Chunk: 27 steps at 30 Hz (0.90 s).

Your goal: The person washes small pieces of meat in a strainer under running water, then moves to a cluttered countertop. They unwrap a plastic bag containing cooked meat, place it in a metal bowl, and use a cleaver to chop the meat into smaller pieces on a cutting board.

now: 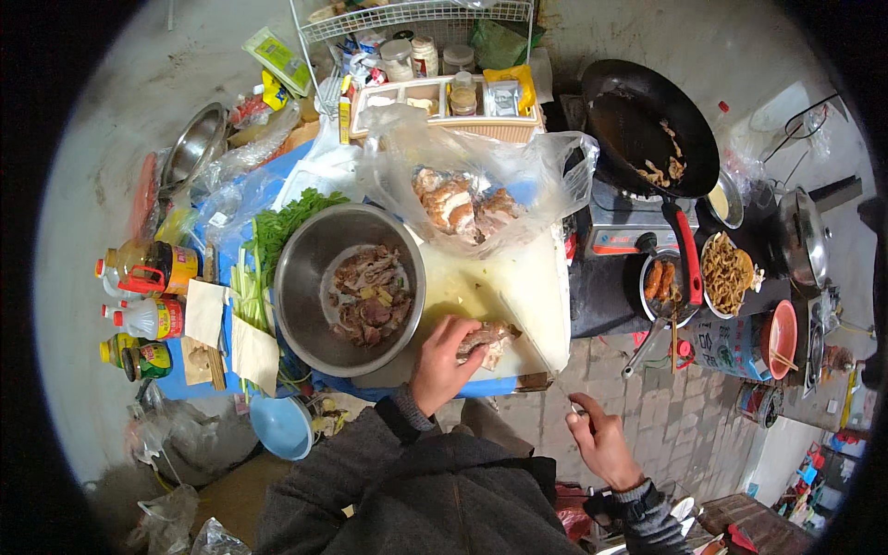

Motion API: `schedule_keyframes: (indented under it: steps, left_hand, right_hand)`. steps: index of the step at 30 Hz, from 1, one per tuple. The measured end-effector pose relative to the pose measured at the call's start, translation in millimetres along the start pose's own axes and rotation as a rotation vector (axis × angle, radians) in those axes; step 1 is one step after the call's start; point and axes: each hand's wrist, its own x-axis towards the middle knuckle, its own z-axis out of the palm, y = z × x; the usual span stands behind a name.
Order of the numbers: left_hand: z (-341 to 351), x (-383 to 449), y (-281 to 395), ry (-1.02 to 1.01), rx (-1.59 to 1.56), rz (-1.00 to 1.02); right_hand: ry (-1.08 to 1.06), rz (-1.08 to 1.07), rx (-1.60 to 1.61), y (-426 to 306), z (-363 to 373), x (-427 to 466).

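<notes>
On a pale cutting board (451,277), my left hand (444,361) grips a piece of meat (494,345) near the front edge. My right hand (602,440) holds a knife by its handle, off the board's front right corner. The thin knife blade (531,333) reaches up and left over the board, just right of the meat. Left of the board stands a steel bowl (284,305) with cut meat pieces (374,298) inside. Behind the board an open clear plastic bag (555,159) holds larger chunks of meat (451,205).
Celery (253,277) lies left of the bowl, near several sauce bottles (163,267). A seasoning box (444,128) stands at the back. To the right, a black wok (649,132) sits on a stove; its red handle (685,250) projects forward over a small pan of sausages (659,281).
</notes>
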Motion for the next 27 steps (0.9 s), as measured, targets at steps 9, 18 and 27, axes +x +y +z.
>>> schedule_keyframes:
  steps: [9,18,27]
  left_hand:
    - [-3.2,-15.7,-21.1,-0.090,-0.014,0.075]
    - [-8.0,-6.6,-29.2,-0.131,-0.114,0.039]
    - [-11.4,-2.4,-34.7,-0.114,-0.155,0.060]
  right_hand:
    - [-0.156,-0.009,-0.123,-26.5,-21.5,9.1]
    - [-0.217,0.060,-0.180,-50.4,-32.8,29.4]
    - [-0.111,-0.030,-0.241,-24.9,4.3,59.6]
